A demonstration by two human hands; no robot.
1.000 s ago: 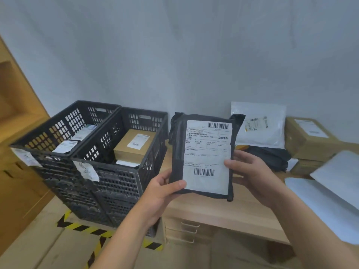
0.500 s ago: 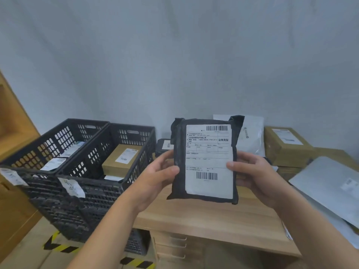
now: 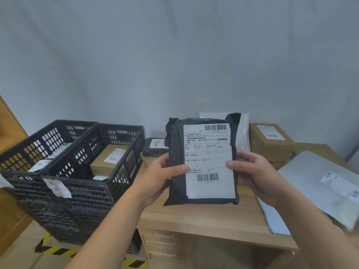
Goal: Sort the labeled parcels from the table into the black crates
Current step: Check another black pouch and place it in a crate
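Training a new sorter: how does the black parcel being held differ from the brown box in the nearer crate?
The black parcel is a soft dark bag, held upright in both hands; the brown box is rigid cardboard lying flat in the crate. The parcel's label covers most of its face; the box's is small. Both carry barcoded labels.

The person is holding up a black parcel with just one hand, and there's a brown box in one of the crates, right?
Not quite: the head view shows both the left hand and the right hand holding the black parcel. The brown box does sit in a crate.
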